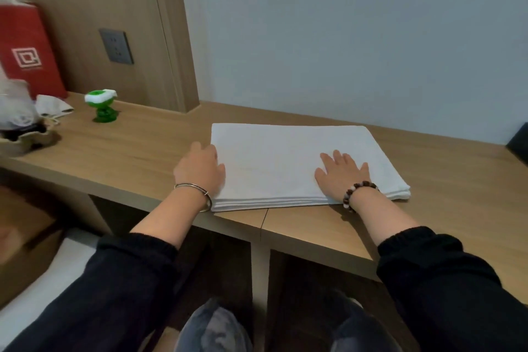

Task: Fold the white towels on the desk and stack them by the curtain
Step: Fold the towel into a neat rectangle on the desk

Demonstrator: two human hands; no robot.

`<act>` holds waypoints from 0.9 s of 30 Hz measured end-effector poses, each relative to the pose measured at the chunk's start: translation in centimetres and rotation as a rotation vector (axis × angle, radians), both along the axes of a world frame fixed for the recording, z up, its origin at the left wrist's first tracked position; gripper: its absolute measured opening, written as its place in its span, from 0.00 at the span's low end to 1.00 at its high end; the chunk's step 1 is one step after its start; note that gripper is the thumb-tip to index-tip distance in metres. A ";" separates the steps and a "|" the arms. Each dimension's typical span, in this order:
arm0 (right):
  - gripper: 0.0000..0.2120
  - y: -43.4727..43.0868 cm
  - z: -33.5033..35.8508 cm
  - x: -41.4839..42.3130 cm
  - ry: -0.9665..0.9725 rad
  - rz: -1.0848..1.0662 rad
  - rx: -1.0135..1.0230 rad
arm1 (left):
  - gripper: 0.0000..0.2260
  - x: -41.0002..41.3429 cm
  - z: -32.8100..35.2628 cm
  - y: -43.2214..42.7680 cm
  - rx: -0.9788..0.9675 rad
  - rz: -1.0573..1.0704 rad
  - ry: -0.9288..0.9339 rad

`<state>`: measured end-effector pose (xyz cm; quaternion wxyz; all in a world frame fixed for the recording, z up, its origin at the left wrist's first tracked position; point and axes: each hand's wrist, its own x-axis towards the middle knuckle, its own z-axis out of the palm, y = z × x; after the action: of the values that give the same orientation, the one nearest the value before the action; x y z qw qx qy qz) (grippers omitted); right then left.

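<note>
**A:** Where's the white folded cloth towel (285,151)?

**B:** Flat on the pale wooden counter (128,151), right of the green-and-white plastic toy (100,106). It looks soft, light and layered. I'd lift from under both short ends so it won't sag.

**A:** Grips?

**B:** The right grip (341,177) lies released, palm flat on the towel's half away from the toy. The left grip (201,168) meets the toy-side edge, its fingertips hidden, so I cannot tell. No curtain is in view.

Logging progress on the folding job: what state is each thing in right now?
Towel: folded in layers, flat on the desk.
Left hand: at the towel's left edge, grip unclear.
Right hand: flat on the towel, fingers spread.
Red bag: upright.
Green toy: upright.
Socket: nothing plugged in.
</note>
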<state>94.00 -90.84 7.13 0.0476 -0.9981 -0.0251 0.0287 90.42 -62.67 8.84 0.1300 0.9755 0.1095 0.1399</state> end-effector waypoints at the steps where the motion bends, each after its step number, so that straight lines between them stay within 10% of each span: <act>1: 0.27 0.0 0.0 0.0 -0.008 0.000 0.001 | 0.11 0.3 -0.2 0.5 -0.139 0.018 -0.008; 4: 0.27 0.0 0.0 0.0 -0.018 0.003 -0.002 | 0.10 0.8 0.1 0.9 -0.603 0.064 -0.015; 12: 0.27 -0.5 -0.3 0.3 -0.037 0.019 -0.014 | 0.17 0.7 0.9 1.4 -0.599 0.013 0.106; 18: 0.28 -0.7 -0.4 0.4 -0.040 0.013 -0.025 | 0.08 -1.0 1.8 2.1 -1.258 0.029 0.257; 27: 0.28 -0.7 -0.3 0.2 -0.033 0.014 -0.023 | 0.16 -0.7 2.0 1.6 0.007 -0.086 0.303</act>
<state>94.21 -91.56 6.84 0.0353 -0.9988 -0.0327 0.0129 89.68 -61.09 10.81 0.1145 0.9896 0.0856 -0.0142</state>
